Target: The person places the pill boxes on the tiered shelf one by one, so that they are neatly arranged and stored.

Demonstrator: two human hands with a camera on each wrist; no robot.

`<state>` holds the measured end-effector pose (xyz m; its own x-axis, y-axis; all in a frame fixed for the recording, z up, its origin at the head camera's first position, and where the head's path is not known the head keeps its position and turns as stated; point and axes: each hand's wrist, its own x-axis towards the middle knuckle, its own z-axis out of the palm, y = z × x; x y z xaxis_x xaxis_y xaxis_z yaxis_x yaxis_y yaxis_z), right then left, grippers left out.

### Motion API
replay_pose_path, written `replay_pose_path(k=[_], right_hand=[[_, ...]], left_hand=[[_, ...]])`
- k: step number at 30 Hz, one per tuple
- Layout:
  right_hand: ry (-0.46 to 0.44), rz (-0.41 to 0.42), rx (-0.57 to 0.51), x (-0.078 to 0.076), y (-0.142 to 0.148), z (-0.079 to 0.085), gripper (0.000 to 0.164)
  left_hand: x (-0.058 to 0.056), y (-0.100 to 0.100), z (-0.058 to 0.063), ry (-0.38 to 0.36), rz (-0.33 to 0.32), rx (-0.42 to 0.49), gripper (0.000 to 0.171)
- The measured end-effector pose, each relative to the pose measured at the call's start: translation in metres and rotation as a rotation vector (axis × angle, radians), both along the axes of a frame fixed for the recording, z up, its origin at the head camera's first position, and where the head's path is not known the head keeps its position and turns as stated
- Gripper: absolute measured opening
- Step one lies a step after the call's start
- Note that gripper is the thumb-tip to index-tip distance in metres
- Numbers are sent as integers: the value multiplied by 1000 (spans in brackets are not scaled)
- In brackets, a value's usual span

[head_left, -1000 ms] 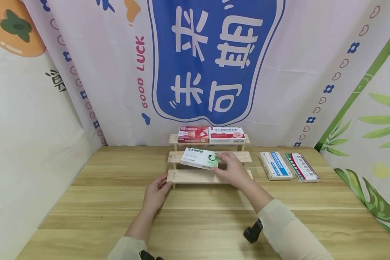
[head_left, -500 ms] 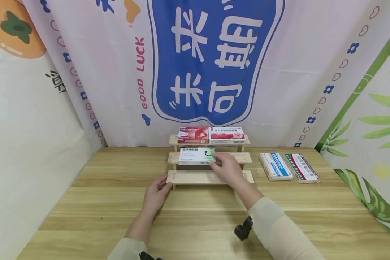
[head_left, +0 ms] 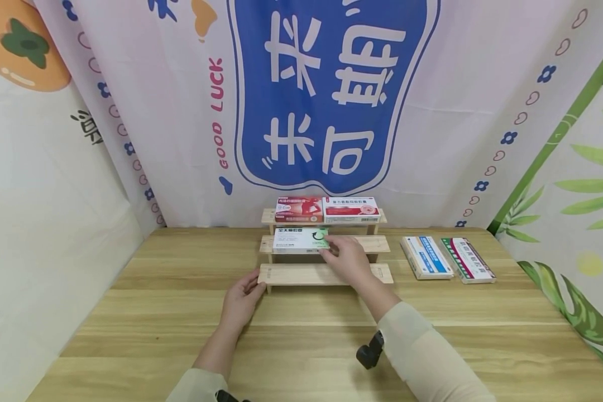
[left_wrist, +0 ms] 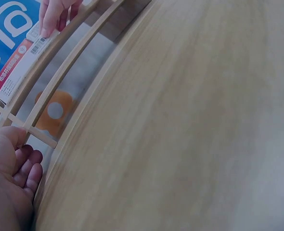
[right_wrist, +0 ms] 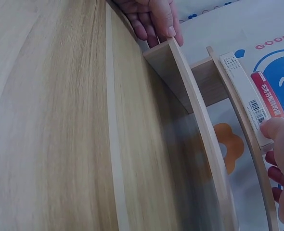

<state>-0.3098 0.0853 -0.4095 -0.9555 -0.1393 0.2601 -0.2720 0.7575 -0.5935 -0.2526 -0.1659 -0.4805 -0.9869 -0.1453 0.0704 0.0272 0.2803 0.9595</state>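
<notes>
A three-tier wooden display rack [head_left: 304,273] stands on the wood-grain table. My left hand [head_left: 242,301] grips the left end of its lowest tier, thumb and fingertips at the corner, as the left wrist view also shows. On the middle tier, toward its left side, lies a white-and-green medicine box [head_left: 296,240]. My right hand [head_left: 349,261] pinches this box by its right end; in the right wrist view the thumb lies on the barcode end of the box [right_wrist: 243,82]. On the top tier sit a red medicine box [head_left: 298,209] and a white-and-red medicine box [head_left: 350,209], side by side.
To the right of the rack, a white-and-blue medicine box [head_left: 426,257] and a white, green and magenta medicine box [head_left: 467,260] lie on the table [head_left: 301,346]. A printed cloth [head_left: 181,128] hangs right behind the table's far edge.
My right hand has brought the white-and-green box down and left, from tilted above the middle tier to straight on it, then slid it slightly left. The left hand has stayed at the rack's corner.
</notes>
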Motion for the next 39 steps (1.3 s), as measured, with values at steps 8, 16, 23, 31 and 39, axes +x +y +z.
replay_pose_path(k=[8, 16, 23, 31, 39], right_hand=[[-3, -3, 10, 0, -3, 0, 44], [13, -1, 9, 1, -6, 1, 45], [-19, -6, -11, 0, -3, 1, 47], [-34, -35, -65, 6, 18, 2, 50], [-41, -70, -101, 13, 51, 0, 52]], left_hand=[[0, 0, -1, -2, 2, -7, 44], [0, 1, -1, 1, 0, -9, 43], [0, 1, -1, -10, 1, -6, 44], [0, 1, 1, -16, 2, -10, 44], [1, 2, 2, -13, 2, -22, 43]])
